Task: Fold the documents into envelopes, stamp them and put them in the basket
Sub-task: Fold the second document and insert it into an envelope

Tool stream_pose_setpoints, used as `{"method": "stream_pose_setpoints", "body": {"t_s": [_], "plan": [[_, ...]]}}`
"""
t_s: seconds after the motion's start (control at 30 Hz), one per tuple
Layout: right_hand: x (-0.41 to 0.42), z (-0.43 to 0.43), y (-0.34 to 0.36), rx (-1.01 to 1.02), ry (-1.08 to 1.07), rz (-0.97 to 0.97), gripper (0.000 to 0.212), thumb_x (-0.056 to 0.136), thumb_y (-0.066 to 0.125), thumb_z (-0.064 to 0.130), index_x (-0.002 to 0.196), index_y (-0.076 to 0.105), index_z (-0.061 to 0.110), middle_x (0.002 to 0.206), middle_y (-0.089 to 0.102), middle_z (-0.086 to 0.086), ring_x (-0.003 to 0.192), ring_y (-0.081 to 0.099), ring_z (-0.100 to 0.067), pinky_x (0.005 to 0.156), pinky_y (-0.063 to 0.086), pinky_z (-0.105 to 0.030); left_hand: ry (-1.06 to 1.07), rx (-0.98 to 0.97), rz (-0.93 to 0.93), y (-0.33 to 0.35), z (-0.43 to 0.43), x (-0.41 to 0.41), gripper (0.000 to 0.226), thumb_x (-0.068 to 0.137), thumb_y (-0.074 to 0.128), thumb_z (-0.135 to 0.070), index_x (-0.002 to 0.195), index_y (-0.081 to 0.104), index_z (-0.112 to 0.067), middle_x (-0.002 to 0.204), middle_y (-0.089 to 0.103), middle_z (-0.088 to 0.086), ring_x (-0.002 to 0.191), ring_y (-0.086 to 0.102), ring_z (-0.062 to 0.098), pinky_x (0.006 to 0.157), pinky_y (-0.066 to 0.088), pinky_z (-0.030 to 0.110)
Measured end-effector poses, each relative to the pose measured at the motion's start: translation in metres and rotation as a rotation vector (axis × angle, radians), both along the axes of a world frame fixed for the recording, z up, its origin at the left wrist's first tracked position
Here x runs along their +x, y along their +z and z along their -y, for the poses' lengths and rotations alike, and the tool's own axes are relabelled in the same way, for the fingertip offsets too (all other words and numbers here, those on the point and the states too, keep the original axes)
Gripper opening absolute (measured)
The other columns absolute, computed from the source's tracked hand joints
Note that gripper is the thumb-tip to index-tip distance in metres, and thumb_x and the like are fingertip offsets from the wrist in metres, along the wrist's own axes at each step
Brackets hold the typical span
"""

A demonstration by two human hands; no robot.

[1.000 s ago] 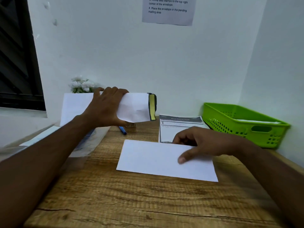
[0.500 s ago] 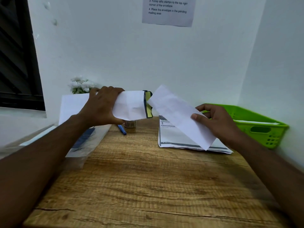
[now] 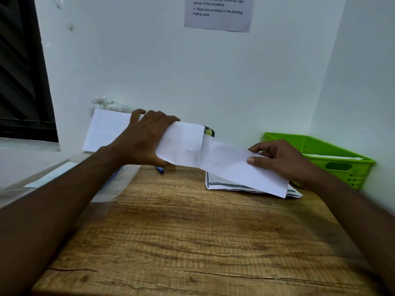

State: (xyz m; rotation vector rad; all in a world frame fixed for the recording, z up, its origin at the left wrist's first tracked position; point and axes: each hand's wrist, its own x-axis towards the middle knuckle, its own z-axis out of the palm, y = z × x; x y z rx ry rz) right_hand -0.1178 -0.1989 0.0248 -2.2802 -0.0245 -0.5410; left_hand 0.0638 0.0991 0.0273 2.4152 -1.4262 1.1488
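Note:
My left hand (image 3: 147,137) grips a white envelope (image 3: 181,144) held above the back of the wooden desk, its open end with a yellow-and-dark flap facing right. My right hand (image 3: 284,161) pinches a folded white document (image 3: 239,167), whose left end sits inside the envelope's mouth. A stack of printed documents (image 3: 215,184) lies on the desk beneath the folded sheet. The green basket (image 3: 342,167) stands at the right against the wall, with white paper inside it.
A blue pen (image 3: 160,170) lies under the envelope. A clear plastic sleeve (image 3: 106,189) with papers is at the left desk edge. White flowers (image 3: 102,104) stand by the back wall, and an instruction sheet (image 3: 218,13) is taped above.
My right hand lifted the folded document off the desk, carried it up and left, and slid its end into the envelope held by my left hand.

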Motion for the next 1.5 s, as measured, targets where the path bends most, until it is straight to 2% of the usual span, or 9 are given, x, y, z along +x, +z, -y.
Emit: {"method": "stream_pose_setpoints", "body": {"t_s": [0.17, 0.33, 0.47, 0.53, 0.67, 0.77, 0.9, 1.0, 1.5], "plan": [[-0.004, -0.003, 0.001, 0.004, 0.025, -0.009, 0.011, 0.084, 0.075, 0.018, 0.089, 0.074, 0.028, 0.080, 0.076, 0.003, 0.067, 0.067, -0.005, 0.057, 0.049, -0.018, -0.081, 0.044, 0.008, -0.002, 0.014, -0.014, 0.099, 0.054, 0.062, -0.069, 0.137, 0.038, -0.021, 0.124, 0.048, -0.003, 0.118, 0.042, 0.017, 0.106, 0.021, 0.047], [-0.001, -0.008, -0.001, -0.009, -0.010, 0.038, 0.029, 0.075, 0.083, 0.023, 0.098, 0.064, 0.025, 0.079, 0.076, -0.007, 0.069, 0.071, -0.022, 0.059, 0.047, -0.030, -0.168, 0.072, 0.071, -0.004, 0.031, -0.034, 0.098, 0.057, 0.058, -0.072, 0.137, 0.041, -0.019, 0.122, 0.050, -0.001, 0.116, 0.044, 0.017, 0.107, 0.022, 0.048], [0.002, -0.010, -0.001, 0.041, -0.026, 0.122, 0.048, 0.066, 0.088, 0.027, 0.102, 0.056, 0.024, 0.078, 0.073, -0.003, 0.061, 0.063, -0.012, 0.053, 0.044, -0.023, -0.170, 0.100, 0.076, -0.006, 0.040, -0.043, 0.101, 0.058, 0.057, -0.075, 0.139, 0.039, -0.018, 0.122, 0.050, -0.001, 0.115, 0.045, 0.018, 0.108, 0.022, 0.048], [0.004, -0.011, -0.002, 0.090, -0.013, 0.169, 0.048, 0.069, 0.086, 0.026, 0.107, 0.056, 0.023, 0.079, 0.069, 0.003, 0.058, 0.056, -0.007, 0.054, 0.042, -0.019, -0.156, 0.105, 0.071, -0.009, 0.042, -0.043, 0.101, 0.058, 0.056, -0.075, 0.139, 0.039, -0.018, 0.122, 0.050, 0.000, 0.115, 0.045, 0.019, 0.107, 0.023, 0.048], [0.006, -0.006, -0.001, 0.211, -0.058, 0.274, 0.034, 0.087, 0.071, 0.024, 0.118, 0.056, 0.020, 0.094, 0.070, -0.005, 0.080, 0.061, -0.015, 0.074, 0.046, -0.029, -0.100, 0.079, 0.040, -0.009, 0.039, -0.035, 0.100, 0.057, 0.060, -0.072, 0.139, 0.037, -0.021, 0.122, 0.049, -0.002, 0.113, 0.046, 0.018, 0.107, 0.023, 0.049], [0.005, -0.001, 0.004, 0.295, -0.161, 0.164, 0.028, 0.092, 0.063, 0.035, 0.116, 0.057, 0.021, 0.107, 0.070, -0.006, 0.080, 0.063, -0.009, 0.066, 0.043, -0.022, -0.061, 0.053, 0.020, -0.009, 0.034, -0.028, 0.099, 0.056, 0.058, -0.071, 0.139, 0.037, -0.021, 0.122, 0.049, -0.002, 0.113, 0.047, 0.018, 0.105, 0.024, 0.049], [0.001, 0.005, 0.004, 0.291, -0.166, -0.195, 0.023, 0.091, 0.059, 0.045, 0.100, 0.063, 0.025, 0.098, 0.066, 0.001, 0.081, 0.062, -0.014, 0.072, 0.045, -0.032, -0.028, 0.034, -0.003, -0.009, 0.028, -0.020, 0.097, 0.057, 0.056, -0.073, 0.137, 0.038, -0.021, 0.121, 0.050, -0.002, 0.112, 0.046, 0.019, 0.103, 0.024, 0.047], [-0.001, 0.008, 0.002, 0.268, -0.109, -0.342, 0.028, 0.088, 0.064, 0.041, 0.106, 0.068, 0.020, 0.100, 0.067, -0.005, 0.085, 0.070, -0.020, 0.071, 0.051, -0.034, -0.002, 0.011, -0.014, -0.006, 0.022, -0.015, 0.098, 0.057, 0.054, -0.075, 0.137, 0.039, -0.021, 0.121, 0.051, -0.002, 0.112, 0.047, 0.020, 0.102, 0.024, 0.045], [0.002, 0.004, -0.002, 0.352, -0.105, -0.239, 0.012, 0.090, 0.066, 0.030, 0.093, 0.071, 0.019, 0.082, 0.075, 0.004, 0.068, 0.069, -0.011, 0.061, 0.048, -0.027, 0.066, -0.014, -0.038, -0.003, 0.011, -0.004, 0.099, 0.054, 0.055, -0.075, 0.137, 0.037, -0.023, 0.121, 0.050, -0.002, 0.115, 0.046, 0.021, 0.100, 0.025, 0.045]]}}
